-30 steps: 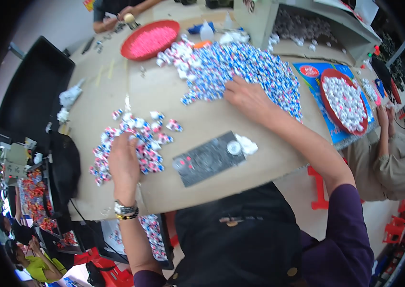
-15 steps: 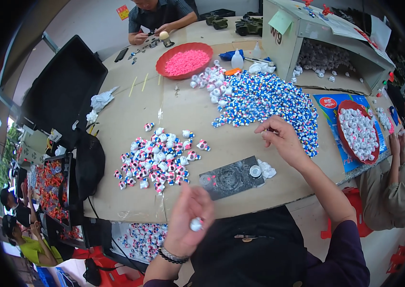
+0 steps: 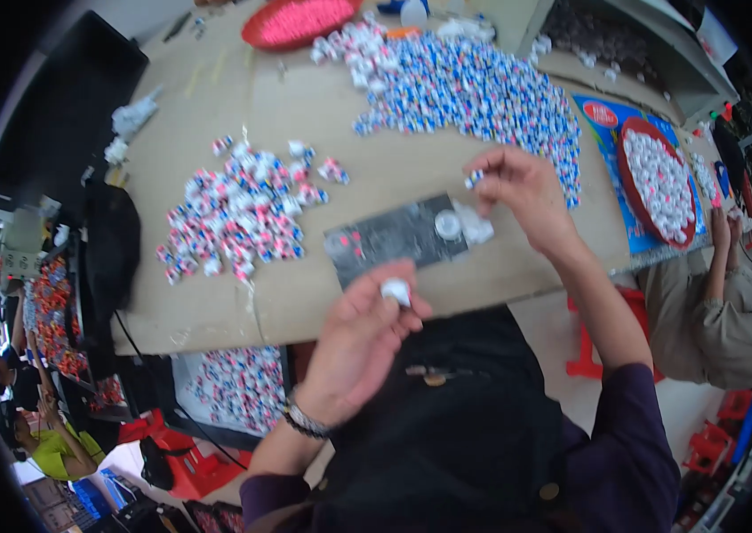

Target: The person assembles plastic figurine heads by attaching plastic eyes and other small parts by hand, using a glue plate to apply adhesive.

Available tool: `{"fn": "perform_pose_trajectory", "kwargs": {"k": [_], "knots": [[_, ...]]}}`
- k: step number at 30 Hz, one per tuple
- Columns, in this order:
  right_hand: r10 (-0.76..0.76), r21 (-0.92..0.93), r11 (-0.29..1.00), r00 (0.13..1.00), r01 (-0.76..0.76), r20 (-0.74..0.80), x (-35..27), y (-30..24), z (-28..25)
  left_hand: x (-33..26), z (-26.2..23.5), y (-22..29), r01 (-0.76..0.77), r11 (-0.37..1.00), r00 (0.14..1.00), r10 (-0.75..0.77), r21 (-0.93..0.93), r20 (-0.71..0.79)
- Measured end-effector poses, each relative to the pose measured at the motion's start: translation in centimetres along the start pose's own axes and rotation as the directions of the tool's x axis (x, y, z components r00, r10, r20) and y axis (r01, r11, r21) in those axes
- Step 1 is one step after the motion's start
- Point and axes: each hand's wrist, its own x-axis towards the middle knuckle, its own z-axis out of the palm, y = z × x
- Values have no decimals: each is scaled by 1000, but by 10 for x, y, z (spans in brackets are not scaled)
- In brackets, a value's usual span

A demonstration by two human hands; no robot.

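Note:
In my left hand (image 3: pixel 360 342), a small white figurine head (image 3: pixel 396 291) with a touch of pink is pinched between thumb and fingers, close to the table's front edge. My right hand (image 3: pixel 527 197) grips a tiny blue-and-white figurine body (image 3: pixel 474 179) at its fingertips, above the table. Between and beyond the hands lies a dark rectangular plate (image 3: pixel 398 238) with a few pink bits at its left end. A small round white dish (image 3: pixel 448 225) sits on its right end, beside crumpled white tissue (image 3: pixel 476 224).
To the left is a pile of joined figurines (image 3: pixel 238 209). Blue-and-white bodies (image 3: pixel 483 89) spread across the back, near white heads (image 3: pixel 354 49) and a red bowl (image 3: pixel 300 40) of pink pieces. A red tray (image 3: pixel 660 182) of white heads stands right, near another person (image 3: pixel 705 302).
The view has tilted down, shifting the table upward in the picture. My right hand now shows a small blue-and-white body at its fingertips. My left hand has turned, bringing the white head up.

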Motion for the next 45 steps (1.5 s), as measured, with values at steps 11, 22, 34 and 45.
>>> {"fn": "perform_pose_trajectory", "kwargs": {"k": [11,22,34,45], "knots": [[-132,-163,974,982,154,136,-3,0,1,23,-19,-9,-135,972,987,150,-190,63],[-494,-555,545,776,628,392,-5,2,8,15,-17,-15,-140,973,987,153,-182,57],[-395,-645,238,679,726,619,-4,-6,12,10,-19,-20,-157,987,988,156,-24,-5],[-384,-666,211,687,716,617,-6,-5,10,16,-9,-19,-204,975,979,206,91,-10]]}}
